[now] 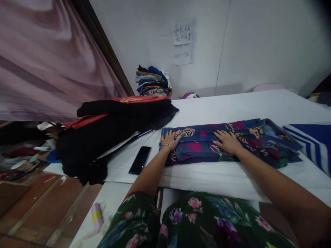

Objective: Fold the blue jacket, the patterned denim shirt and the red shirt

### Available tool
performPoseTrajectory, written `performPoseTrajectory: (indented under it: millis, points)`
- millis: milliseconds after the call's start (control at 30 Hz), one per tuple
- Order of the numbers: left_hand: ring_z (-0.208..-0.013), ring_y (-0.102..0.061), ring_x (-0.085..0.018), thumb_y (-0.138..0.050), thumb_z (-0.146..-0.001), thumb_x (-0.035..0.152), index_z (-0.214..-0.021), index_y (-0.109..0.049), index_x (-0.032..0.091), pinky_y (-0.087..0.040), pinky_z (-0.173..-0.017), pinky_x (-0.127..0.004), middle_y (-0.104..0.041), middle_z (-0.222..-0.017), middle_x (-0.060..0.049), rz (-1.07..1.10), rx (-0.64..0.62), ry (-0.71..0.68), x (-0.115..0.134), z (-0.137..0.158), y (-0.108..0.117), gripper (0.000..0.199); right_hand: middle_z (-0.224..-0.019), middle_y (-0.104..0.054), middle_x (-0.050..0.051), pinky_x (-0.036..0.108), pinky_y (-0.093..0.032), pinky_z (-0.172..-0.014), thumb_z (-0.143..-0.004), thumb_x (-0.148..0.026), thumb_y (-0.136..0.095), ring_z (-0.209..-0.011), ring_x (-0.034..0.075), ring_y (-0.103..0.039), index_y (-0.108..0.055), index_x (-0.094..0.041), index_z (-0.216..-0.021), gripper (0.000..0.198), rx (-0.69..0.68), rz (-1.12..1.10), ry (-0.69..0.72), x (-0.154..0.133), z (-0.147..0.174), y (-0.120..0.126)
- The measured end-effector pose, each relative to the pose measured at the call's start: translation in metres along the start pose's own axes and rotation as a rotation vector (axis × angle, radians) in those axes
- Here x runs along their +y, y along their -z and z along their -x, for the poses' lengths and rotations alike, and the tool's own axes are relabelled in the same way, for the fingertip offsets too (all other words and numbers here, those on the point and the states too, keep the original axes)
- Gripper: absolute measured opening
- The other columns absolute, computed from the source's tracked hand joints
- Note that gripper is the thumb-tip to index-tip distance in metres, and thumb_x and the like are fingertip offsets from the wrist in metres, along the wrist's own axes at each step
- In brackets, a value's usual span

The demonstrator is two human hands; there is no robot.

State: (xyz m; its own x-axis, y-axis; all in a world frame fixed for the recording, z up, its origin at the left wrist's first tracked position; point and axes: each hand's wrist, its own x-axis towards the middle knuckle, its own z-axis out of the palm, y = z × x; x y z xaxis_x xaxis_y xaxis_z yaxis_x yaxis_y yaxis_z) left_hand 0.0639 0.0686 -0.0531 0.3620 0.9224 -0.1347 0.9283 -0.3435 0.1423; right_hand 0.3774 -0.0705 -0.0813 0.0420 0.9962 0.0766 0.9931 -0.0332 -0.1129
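Note:
A dark blue patterned denim garment (196, 146), with magenta and tan patches, lies folded into a long strip across the white table. My left hand (170, 141) rests on its left end, fingers spread, a thin bracelet at the wrist. Flat on the middle of the strip lies my right hand (227, 142), its fingers apart as well. Toward the right the garment's end is looser and less even. Neither hand grips the cloth. A black phone (140, 160) sits on the table to the left of my left hand.
Black garments (124, 120) and a red one (144, 99) are heaped at the left edge. Behind them rises a stack of folded clothes (152, 82). A blue and white striped garment (312, 141) lies at right. Paper notes (184, 41) hang on the wall beyond the white table (219, 108).

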Motion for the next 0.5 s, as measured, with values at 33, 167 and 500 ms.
performPoseTrajectory:
  millis: [33, 167, 500]
  points:
    - [-0.148, -0.014, -0.027, -0.017, -0.090, 0.067, -0.149, -0.034, 0.025, -0.014, -0.117, -0.055, -0.021, -0.160, -0.004, -0.003, 0.004, -0.002, -0.001, -0.001, 0.000, 0.074, -0.153, -0.038, 0.009, 0.054, -0.018, -0.115, -0.092, -0.062, -0.031, -0.141, 0.030, -0.029, -0.042, -0.026, -0.145, 0.065, 0.008, 0.003, 0.002, 0.000, 0.001, -0.001]
    - [-0.148, -0.014, -0.027, -0.018, -0.091, 0.066, -0.149, -0.033, 0.025, -0.014, -0.117, -0.056, -0.021, -0.160, -0.004, -0.010, 0.000, -0.008, -0.001, -0.003, 0.004, 0.073, -0.151, -0.040, 0.010, 0.055, -0.019, -0.114, -0.092, -0.058, -0.035, -0.140, 0.030, -0.031, -0.043, -0.026, -0.144, 0.061, -0.017, -0.003, -0.023, -0.004, -0.001, 0.008]
    - [-0.147, -0.017, -0.030, -0.032, -0.094, 0.056, -0.150, -0.031, 0.023, -0.018, -0.114, -0.060, -0.022, -0.159, -0.009, -0.077, 0.156, -0.167, 0.009, 0.027, 0.007, 0.065, -0.146, -0.047, 0.011, 0.060, -0.021, -0.112, -0.094, -0.037, -0.044, -0.139, 0.029, -0.035, -0.061, -0.024, -0.127, 0.040, 0.318, -0.137, 0.040, -0.018, 0.092, 0.022]
